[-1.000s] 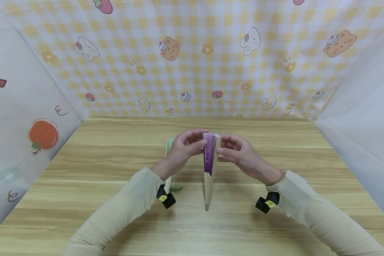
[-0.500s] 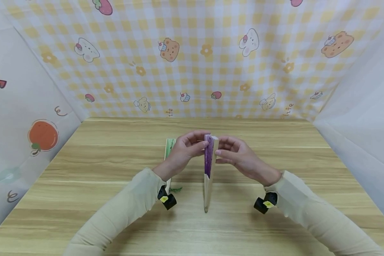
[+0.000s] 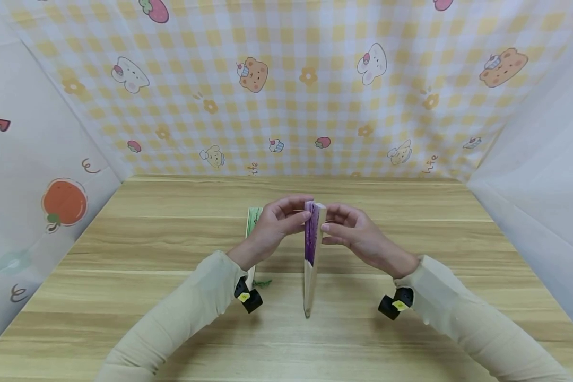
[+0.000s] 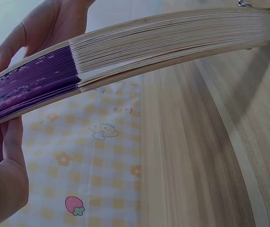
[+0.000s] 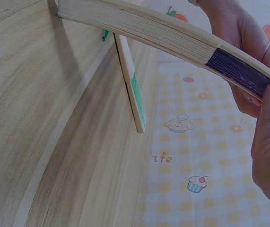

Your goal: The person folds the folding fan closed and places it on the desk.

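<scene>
A purple folding fan (image 3: pixel 311 239) with pale wooden ribs stands between my two hands, its leaf folded into a narrow wedge. Its pivot end points down toward the table and toward me. My left hand (image 3: pixel 278 222) pinches the upper left side of the fan between thumb and fingers. On the opposite side, my right hand (image 3: pixel 360 233) grips the outer guard stick near the top with thumb and fingertips. The packed ribs (image 4: pixel 172 40) show in the left wrist view. A second, green folding fan (image 5: pixel 137 101) lies closed on the table, partly hidden behind my left hand in the head view.
A green tassel (image 3: pixel 262 284) trails from the green fan's near end. The wood-grain table (image 3: pixel 410 212) meets a yellow checked cloth (image 3: pixel 286 106) at the back. White printed sheets (image 3: pixel 28 159) stand at both sides.
The purple fan has narrowed, its two sides drawn closer together. My right hand has shifted slightly left, and the pivot end has come a little toward me. Over the last half second almost nothing moves.
</scene>
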Motion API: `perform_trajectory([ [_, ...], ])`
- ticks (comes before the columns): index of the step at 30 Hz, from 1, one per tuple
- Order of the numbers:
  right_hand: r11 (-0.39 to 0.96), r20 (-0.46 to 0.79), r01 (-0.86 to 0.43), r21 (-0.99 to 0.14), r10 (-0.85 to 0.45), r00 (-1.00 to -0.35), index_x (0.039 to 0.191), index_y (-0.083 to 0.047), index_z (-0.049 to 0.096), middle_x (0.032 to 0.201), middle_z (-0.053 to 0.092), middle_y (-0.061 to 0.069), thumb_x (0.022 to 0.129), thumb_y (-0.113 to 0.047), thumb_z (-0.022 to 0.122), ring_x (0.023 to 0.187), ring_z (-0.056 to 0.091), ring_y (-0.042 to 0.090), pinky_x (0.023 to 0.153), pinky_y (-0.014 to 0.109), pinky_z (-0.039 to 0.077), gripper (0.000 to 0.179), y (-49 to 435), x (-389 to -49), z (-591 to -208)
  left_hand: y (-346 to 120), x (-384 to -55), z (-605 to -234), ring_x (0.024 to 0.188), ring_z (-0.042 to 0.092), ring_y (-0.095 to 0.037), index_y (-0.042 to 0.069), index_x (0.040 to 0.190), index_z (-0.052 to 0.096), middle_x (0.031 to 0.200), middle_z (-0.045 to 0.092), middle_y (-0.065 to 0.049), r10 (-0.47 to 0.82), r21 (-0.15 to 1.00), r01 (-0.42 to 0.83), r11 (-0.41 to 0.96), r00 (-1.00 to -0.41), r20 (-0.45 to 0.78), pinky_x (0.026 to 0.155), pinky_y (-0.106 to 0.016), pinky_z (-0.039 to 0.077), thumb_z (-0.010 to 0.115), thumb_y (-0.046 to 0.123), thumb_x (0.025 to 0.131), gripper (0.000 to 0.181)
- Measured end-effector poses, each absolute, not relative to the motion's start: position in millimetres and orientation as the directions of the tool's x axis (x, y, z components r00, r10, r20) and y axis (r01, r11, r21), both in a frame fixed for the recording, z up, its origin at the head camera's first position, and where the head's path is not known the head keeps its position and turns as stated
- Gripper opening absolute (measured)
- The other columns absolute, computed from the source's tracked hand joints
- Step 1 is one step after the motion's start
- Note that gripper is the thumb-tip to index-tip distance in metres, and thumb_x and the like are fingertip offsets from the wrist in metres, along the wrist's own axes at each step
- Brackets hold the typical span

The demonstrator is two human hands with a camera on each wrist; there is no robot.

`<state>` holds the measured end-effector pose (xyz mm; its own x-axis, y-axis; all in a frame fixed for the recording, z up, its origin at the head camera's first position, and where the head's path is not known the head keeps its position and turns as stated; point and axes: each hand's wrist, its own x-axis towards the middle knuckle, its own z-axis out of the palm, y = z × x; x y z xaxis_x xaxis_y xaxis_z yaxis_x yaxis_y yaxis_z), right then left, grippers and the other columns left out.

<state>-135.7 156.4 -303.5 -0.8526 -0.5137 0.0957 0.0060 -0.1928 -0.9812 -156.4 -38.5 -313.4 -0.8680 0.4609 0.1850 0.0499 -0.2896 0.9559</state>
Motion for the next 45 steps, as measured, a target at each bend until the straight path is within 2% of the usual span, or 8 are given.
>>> perform_trajectory([
  [8, -0.188, 0.098, 0.002, -0.982, -0.52, -0.849, 0.109, -0.009, 0.053, 0.097, 0.054, 0.005, 0.087, -0.001, 0.051, 0.087, 0.054, 0.015, 0.078, 0.032, 0.051, 0.023, 157.8, -135.8, -303.9, -38.3, -156.2, -313.9, 0.088, 0.057, -0.016, -0.006, 0.121, 0.046, 0.104, 0.055, -0.008, 0.465, 0.956, 0.067, -0.284, -0.863, 0.199, 0.085, -0.037, 0.048, 0.052, -0.001, 0.086, 0.036],
  [16, -0.183, 0.08, 0.018, -0.983, -0.517, -0.852, 0.109, -0.01, 0.052, 0.1, 0.053, 0.005, 0.089, -0.003, 0.049, 0.09, 0.053, 0.015, 0.081, 0.033, 0.049, 0.022, 158.4, -134.9, -302.6, -36.9, -155.8, -314.2, 0.089, 0.056, -0.016, -0.009, 0.121, 0.043, 0.103, 0.056, -0.007, 0.46, 0.956, 0.08, -0.283, -0.863, 0.208, 0.084, -0.036, 0.048, 0.053, -0.001, 0.085, 0.039],
  [30, -0.198, 0.088, 0.019, -0.98, -0.521, -0.849, 0.105, -0.009, 0.054, 0.096, 0.055, 0.006, 0.087, 0.001, 0.051, 0.087, 0.055, 0.015, 0.082, 0.033, 0.049, 0.021, 156.7, -134.6, -303.6, -37.4, -153.5, -312.7, 0.088, 0.055, -0.017, -0.002, 0.116, 0.051, 0.102, 0.056, -0.006, 0.455, 0.964, 0.077, -0.255, -0.87, 0.189, 0.08, -0.033, 0.05, 0.057, 0.002, 0.083, 0.034],
  [45, -0.155, 0.042, 0.034, -0.987, -0.465, -0.884, 0.107, -0.004, 0.051, 0.096, 0.053, 0.006, 0.088, 0.0, 0.048, 0.086, 0.055, 0.015, 0.083, 0.032, 0.049, 0.02, 155.6, -136.5, -301.6, -36.5, -155.8, -311.6, 0.088, 0.056, -0.017, -0.002, 0.116, 0.051, 0.101, 0.055, -0.008, 0.461, 0.969, 0.053, -0.24, -0.873, 0.162, 0.082, -0.034, 0.049, 0.057, 0.003, 0.083, 0.034],
])
